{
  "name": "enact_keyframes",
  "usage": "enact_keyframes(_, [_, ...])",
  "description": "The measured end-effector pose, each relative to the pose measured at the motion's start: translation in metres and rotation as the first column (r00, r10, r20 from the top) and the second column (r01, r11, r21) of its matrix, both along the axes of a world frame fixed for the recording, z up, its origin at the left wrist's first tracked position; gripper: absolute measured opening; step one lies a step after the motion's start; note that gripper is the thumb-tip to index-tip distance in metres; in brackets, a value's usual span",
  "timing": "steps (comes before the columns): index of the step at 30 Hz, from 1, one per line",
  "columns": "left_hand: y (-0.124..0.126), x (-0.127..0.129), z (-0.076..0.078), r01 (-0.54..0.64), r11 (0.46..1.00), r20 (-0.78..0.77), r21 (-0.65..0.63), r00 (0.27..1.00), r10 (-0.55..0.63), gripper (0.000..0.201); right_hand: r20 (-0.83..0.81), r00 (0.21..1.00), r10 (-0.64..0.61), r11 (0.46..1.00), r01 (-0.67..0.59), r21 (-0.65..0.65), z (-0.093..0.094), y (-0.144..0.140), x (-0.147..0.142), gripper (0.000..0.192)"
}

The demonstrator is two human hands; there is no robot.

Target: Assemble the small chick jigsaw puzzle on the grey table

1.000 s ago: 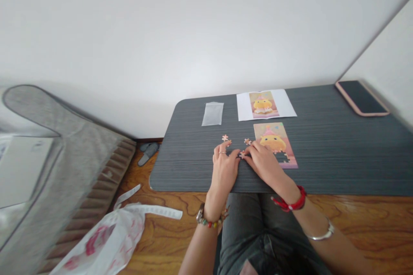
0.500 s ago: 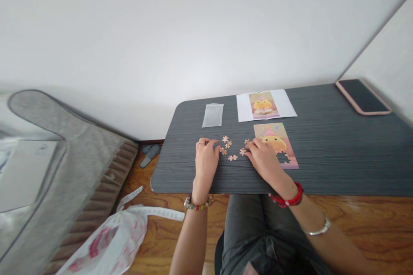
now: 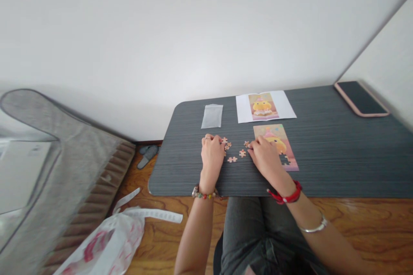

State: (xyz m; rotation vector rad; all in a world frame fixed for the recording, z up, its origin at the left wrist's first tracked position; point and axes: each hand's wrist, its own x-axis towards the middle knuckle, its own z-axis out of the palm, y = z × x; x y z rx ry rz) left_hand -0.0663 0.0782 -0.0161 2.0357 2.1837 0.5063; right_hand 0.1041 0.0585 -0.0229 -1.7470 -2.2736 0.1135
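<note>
My left hand [image 3: 213,152] is closed, fingers curled down over the left end of a loose group of puzzle pieces. A puzzle piece [image 3: 225,153] at its thumb is mostly covered by the hand. More puzzle pieces [image 3: 228,146] lie just right of its fingers, and a joined-looking pair [image 3: 232,160] lies nearer me. My right hand [image 3: 266,157] rests partly over a nearly filled jigsaw puzzle [image 3: 288,144] of a yellow character. Its thumb and forefinger close at a small puzzle piece [image 3: 247,144]. One puzzle piece [image 3: 242,153] lies apart between the hands. A dark gap shows at the puzzle's lower right.
Behind the puzzle lies a white sheet [image 3: 285,105] with the same picture printed on it. A clear plastic bag [image 3: 212,117] is at the left back of the dark table [image 3: 325,154]. A phone [image 3: 363,98] lies at the far right, beside the wall.
My left hand has moved right and slightly away from me, onto the pieces, covering some of them. My right hand has barely moved. The view has shifted slightly.
</note>
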Motion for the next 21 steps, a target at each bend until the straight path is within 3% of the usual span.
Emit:
enact_keyframes(8, [-0.002,-0.004,-0.002,0.072,0.997,0.016,-0.015,0.997,-0.072,0.009,-0.115,0.99,0.078,0.997,-0.079,-0.006,0.002,-0.004,-0.009,0.011])
enact_keyframes(15, [-0.002,-0.002,-0.002,0.033,0.999,0.008,0.03,0.999,-0.033,0.009,-0.147,0.983,0.109,0.994,-0.105,0.035,-0.003,-0.004,-0.01,0.01])
enact_keyframes(21, [0.005,-0.005,-0.001,0.112,0.994,-0.011,0.011,0.994,-0.111,0.011,-0.159,0.98,0.123,0.992,-0.119,0.034,-0.003,-0.005,-0.009,0.012])
